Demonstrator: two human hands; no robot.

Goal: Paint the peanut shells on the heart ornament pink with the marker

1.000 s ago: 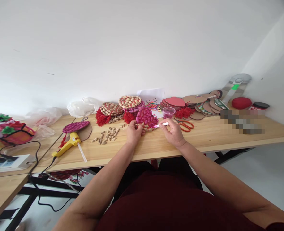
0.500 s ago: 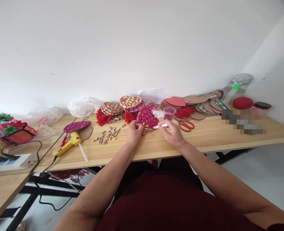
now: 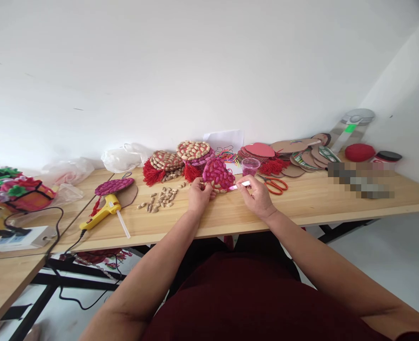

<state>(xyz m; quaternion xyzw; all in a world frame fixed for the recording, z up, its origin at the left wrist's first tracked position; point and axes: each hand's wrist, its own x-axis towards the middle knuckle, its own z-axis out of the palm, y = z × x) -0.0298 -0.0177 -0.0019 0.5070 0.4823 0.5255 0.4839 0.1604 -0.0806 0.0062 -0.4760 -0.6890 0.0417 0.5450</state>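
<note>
My left hand [image 3: 201,194] is closed on the lower left edge of a round board covered with peanuts [image 3: 218,173]. Most of its peanuts are magenta; those along the lower edge are plain tan. In my right hand [image 3: 257,195] is a white pen-like tool [image 3: 245,183], pinched between thumb and fingers. Its pale pink tip is at the board's lower right edge; whether it touches cannot be made out. Just behind the right hand stands a clear plastic cup [image 3: 250,165] with pink contents. Loose peanuts [image 3: 163,199] lie left of my left hand.
Orange-handled scissors [image 3: 276,185] lie right of my right hand. A yellow glue gun [image 3: 104,210] with a cord is at the left, near a power strip [image 3: 21,239]. Peanut-covered discs [image 3: 164,161], cardboard discs [image 3: 287,147] and a red yarn ball [image 3: 360,152] line the back.
My right hand and the white tool have shifted very slightly right and up. The left hand still holds the peanut board in nearly the same place.
</note>
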